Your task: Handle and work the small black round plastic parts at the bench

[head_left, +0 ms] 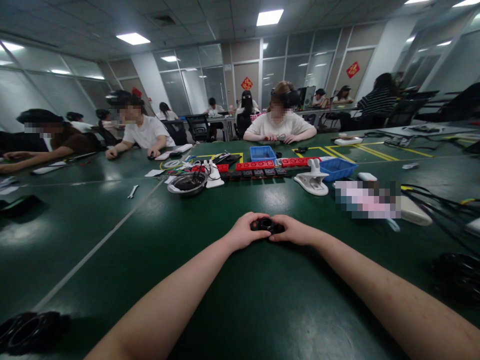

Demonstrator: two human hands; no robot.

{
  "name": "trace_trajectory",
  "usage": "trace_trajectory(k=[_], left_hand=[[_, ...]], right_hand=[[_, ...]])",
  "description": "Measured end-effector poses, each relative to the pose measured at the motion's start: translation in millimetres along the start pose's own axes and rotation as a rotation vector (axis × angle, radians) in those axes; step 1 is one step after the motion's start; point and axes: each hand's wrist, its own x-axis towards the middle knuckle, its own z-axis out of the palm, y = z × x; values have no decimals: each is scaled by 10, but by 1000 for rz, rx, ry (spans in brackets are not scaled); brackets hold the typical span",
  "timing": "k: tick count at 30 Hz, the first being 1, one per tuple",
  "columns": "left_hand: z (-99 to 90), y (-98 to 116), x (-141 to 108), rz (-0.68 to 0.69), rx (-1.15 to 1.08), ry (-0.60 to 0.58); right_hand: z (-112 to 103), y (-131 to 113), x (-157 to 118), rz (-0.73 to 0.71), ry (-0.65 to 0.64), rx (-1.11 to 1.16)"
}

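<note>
My left hand [244, 232] and my right hand [294, 231] meet over the green table, in the middle of the head view. Between them is a small black plastic part with a round ring-shaped opening [266, 224]. Fingers and thumbs of both hands are closed around its two sides, and the thumbs lie along its near edge. A small reddish spot shows on the part's left side. Its underside and ends are hidden by my fingers, so its exact kind cannot be made out.
Beyond my hands stand a metal bowl [187, 184], red trays [255, 165], a blue bin [337, 169] and a white clip stand [312, 179]. A wrench [132, 191] lies left. Black ringed parts [30, 331] sit lower left, cables [442, 200] right. Co-workers sit across the table.
</note>
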Motion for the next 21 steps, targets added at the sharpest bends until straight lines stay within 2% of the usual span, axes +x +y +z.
trace_trajectory(k=[6, 11, 13, 18, 21], left_hand=[[4, -21, 5, 15, -8, 2], [8, 4, 8, 21, 0, 0], [44, 16, 4, -8, 23, 42], [176, 52, -26, -90, 71, 250], [187, 56, -32, -64, 60, 250]], right_hand=[[8, 25, 4, 45, 16, -1], [45, 25, 9, 139, 54, -28], [89, 18, 16, 184, 118, -103], [246, -31, 35, 266, 302, -400], [290, -60, 26, 258, 308, -472]])
